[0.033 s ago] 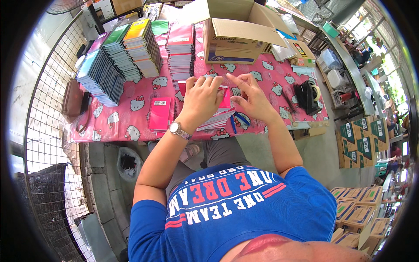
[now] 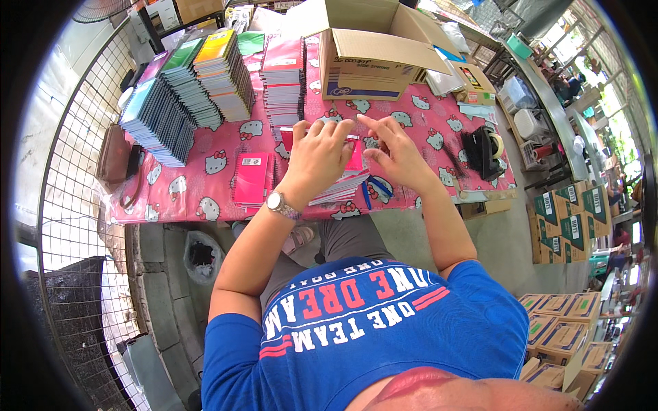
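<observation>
My left hand point(image 2: 319, 154) is over a stack of pink-covered notebooks point(image 2: 340, 190) near the table's front edge. Its fingers are curled in, and whatever they may grip is hidden. Close by on the right hovers my right hand point(image 2: 397, 154), thumb and index finger apart, with nothing visible between them. The index fingertips of both hands nearly meet above the stack. Beside the stack, under my right hand, lies a tool with blue handles point(image 2: 378, 190), possibly pliers. Left of my left wrist sits another pile of pink spiral notebooks point(image 2: 251, 179).
Tall stacks of blue notebooks point(image 2: 157, 123), green ones point(image 2: 188, 85), yellow ones point(image 2: 223, 75) and red ones point(image 2: 282, 79) stand at the back left. Behind my hands is an open cardboard box point(image 2: 370, 68). A black tape dispenser point(image 2: 485, 152) stands at the right, a brown pouch point(image 2: 113, 157) at the left.
Almost nothing differs. The fingers of both hands have shifted very slightly.
</observation>
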Available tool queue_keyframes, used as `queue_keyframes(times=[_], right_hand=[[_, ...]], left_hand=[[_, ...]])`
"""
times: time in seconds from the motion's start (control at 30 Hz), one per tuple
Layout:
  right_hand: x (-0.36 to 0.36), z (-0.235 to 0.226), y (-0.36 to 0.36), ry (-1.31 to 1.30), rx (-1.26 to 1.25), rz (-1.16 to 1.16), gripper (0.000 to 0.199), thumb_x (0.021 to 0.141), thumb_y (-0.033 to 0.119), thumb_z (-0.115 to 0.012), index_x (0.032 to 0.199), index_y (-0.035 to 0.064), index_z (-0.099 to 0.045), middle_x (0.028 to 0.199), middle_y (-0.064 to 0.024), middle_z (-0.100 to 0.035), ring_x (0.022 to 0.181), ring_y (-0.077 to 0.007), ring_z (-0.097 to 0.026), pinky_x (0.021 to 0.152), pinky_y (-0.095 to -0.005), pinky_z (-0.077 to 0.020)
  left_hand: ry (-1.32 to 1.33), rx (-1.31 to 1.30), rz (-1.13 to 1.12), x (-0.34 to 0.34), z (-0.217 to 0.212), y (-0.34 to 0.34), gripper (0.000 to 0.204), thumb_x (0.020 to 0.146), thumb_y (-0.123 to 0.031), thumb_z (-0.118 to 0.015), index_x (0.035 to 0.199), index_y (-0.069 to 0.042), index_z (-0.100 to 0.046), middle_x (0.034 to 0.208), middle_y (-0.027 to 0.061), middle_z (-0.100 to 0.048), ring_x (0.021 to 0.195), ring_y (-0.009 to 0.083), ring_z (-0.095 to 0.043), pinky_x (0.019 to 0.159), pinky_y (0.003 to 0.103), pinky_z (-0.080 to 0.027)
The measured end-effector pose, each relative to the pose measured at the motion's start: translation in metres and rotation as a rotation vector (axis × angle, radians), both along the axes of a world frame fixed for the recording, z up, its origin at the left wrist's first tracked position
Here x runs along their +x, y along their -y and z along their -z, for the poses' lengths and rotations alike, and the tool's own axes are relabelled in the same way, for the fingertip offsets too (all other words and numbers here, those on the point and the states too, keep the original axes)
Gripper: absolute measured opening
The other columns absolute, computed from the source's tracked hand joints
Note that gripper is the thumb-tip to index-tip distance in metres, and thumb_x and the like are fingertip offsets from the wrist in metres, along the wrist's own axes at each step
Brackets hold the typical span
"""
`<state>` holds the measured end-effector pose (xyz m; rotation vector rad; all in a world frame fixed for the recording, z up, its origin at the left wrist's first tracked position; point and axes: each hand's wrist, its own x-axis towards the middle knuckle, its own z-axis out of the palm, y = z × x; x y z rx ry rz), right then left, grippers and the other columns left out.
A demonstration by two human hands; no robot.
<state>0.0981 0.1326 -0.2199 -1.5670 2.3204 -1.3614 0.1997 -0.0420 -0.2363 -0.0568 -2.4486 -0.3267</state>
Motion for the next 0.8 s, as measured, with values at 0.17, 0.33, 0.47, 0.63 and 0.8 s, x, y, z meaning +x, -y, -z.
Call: queue_keyframes(times=[0.17, 0.33, 0.47, 0.63, 0.8], right_hand=[[-0.001, -0.019, -0.003, 0.367, 0.072, -0.002, 0.050, 0.096, 0.010, -0.060, 0.145, 0.0112, -0.046, 0.091, -0.0101, -0.061, 0.077, -0.0177, -0.061, 0.075, -0.0311, -0.0518], [-0.033, -0.007, 0.003, 0.796, 0.081, -0.258, 0.046, 0.104, 0.021, -0.051, 0.146, 0.0061, -0.041, 0.092, -0.0094, -0.066, 0.081, -0.0141, -0.062, 0.075, -0.0272, -0.0510], [-0.144, 0.162, -0.019, -0.211, 0.382, 0.393, 0.049, 0.091, 0.041, -0.064, 0.121, 0.0013, -0.060, 0.107, -0.0192, -0.068, 0.102, -0.0348, -0.065, 0.090, -0.0440, -0.0508], [-0.152, 0.176, -0.031, 0.075, 0.714, 0.244, 0.060, 0.078, 0.039, -0.076, 0.123, 0.0022, -0.060, 0.126, -0.0222, -0.061, 0.117, -0.0365, -0.060, 0.096, -0.0450, -0.0482], [-0.082, 0.004, 0.002, 1.085, -0.243, -0.617, 0.054, 0.084, 0.028, -0.072, 0.131, 0.0026, -0.060, 0.136, -0.0103, -0.058, 0.118, -0.0226, -0.058, 0.099, -0.0386, -0.0470]], left_hand=[[0.077, -0.098, -0.024, 0.003, -0.001, -0.001, 0.024, 0.094, -0.024, -0.057, 0.116, -0.015, -0.057, 0.096, 0.0047, -0.064, 0.094, 0.0245, -0.061, 0.092, 0.046, -0.036], [0.058, -0.050, -0.012, 0.006, 0.003, 0.004, 0.024, 0.093, -0.028, -0.061, 0.114, -0.016, -0.057, 0.095, 0.0048, -0.065, 0.093, 0.0250, -0.061, 0.092, 0.044, -0.037], [0.112, 0.008, 0.077, -0.003, 0.005, 0.004, 0.021, 0.094, -0.030, -0.062, 0.110, -0.017, -0.061, 0.095, 0.0027, -0.065, 0.099, 0.0246, -0.062, 0.101, 0.051, -0.034], [0.050, 0.048, -0.034, 0.006, 0.003, 0.012, 0.030, 0.089, -0.036, -0.068, 0.111, -0.017, -0.063, 0.104, 0.0034, -0.063, 0.118, 0.0254, -0.054, 0.102, 0.070, -0.027], [0.150, 0.138, 0.001, 0.008, 0.006, 0.027, 0.038, 0.080, -0.038, -0.077, 0.106, -0.013, -0.063, 0.107, 0.0064, -0.060, 0.115, 0.0287, -0.052, 0.096, 0.054, -0.041]])
